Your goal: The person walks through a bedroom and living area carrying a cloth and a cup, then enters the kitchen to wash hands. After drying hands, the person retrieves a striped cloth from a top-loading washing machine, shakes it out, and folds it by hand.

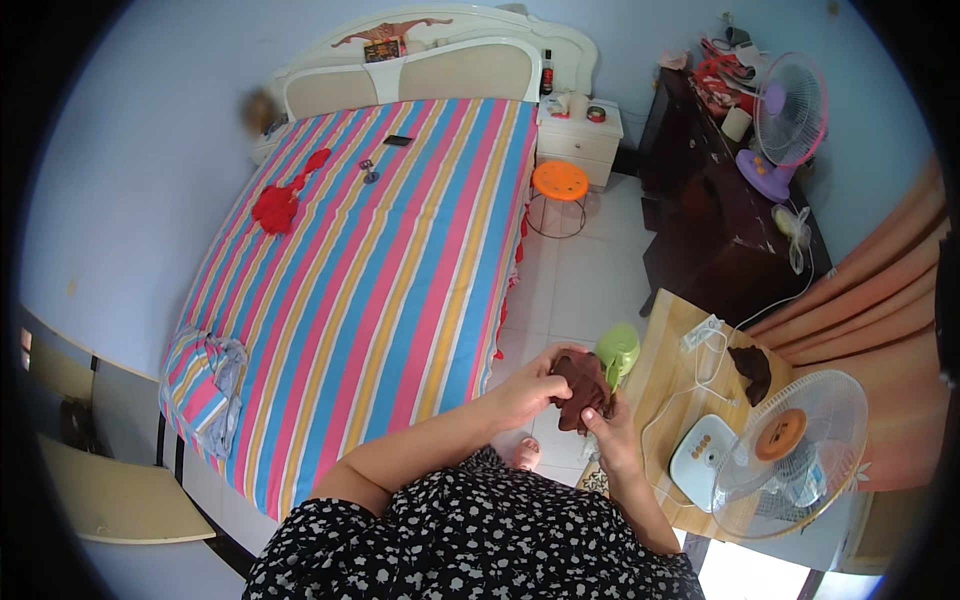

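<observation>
Both my hands are in front of my body, closed on one piece of thin dark brown cloth point(583, 392), bunched up and partly see-through. My left hand point(533, 390) pinches it from the left, and my right hand point(614, 428) grips its lower right side with the thumb on top. Whether it is a sock or some other small garment cannot be told. A similar dark brown cloth point(752, 374) lies on the wooden table point(665, 350) to the right. Just beyond my hands is a light green rounded plastic thing point(618, 345), partly covered by my right fingers.
A fan with an orange hub point(780, 434) and a power strip point(702, 332) with white cords are on the table. Left is a bed point(400, 270) with striped bedding. Farther off stand an orange stool point(560, 181), a nightstand point(580, 145) and a dark cabinet point(700, 220) with a purple fan point(770, 175).
</observation>
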### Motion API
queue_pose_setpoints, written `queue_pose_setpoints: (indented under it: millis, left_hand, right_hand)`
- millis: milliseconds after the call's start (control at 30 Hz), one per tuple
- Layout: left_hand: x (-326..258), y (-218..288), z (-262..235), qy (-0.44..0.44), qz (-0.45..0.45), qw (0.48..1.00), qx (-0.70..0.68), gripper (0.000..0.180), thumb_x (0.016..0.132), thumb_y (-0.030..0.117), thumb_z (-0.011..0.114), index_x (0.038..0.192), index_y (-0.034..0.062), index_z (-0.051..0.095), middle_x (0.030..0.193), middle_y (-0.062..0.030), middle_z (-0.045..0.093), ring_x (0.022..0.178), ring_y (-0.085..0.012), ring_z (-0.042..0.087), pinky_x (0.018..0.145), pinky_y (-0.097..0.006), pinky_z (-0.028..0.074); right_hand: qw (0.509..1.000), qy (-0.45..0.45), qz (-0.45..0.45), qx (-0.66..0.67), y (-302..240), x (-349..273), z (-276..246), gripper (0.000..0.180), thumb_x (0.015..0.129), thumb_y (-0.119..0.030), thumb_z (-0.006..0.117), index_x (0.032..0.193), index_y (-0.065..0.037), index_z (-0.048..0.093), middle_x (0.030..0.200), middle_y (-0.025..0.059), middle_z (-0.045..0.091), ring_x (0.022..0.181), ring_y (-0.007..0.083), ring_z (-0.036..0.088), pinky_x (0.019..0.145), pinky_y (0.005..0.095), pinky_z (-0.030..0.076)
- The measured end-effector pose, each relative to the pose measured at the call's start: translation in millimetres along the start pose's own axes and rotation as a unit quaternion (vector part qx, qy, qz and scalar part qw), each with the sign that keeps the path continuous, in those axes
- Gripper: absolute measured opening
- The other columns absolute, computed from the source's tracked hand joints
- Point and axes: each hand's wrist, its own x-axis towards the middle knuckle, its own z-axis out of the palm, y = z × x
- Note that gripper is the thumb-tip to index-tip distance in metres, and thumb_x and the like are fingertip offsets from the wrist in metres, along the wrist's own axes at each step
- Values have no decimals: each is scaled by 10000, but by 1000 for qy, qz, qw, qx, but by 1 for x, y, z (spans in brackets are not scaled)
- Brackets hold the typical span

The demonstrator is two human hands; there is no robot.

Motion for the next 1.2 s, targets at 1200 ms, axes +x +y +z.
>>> queue_pose_setpoints:
  millis: [1200]
  left_hand:
    - [562,291,-257,-52,21,934,353,536,844,224,688,1257,3,428,1156,-124,541,1083,-179,531,921,-319,445]
  right_hand:
    - [993,79,74,-54,-68,659,-81,566,793,-111,727,1279,17,467,1153,86,591,1032,164,578,909,302,465]
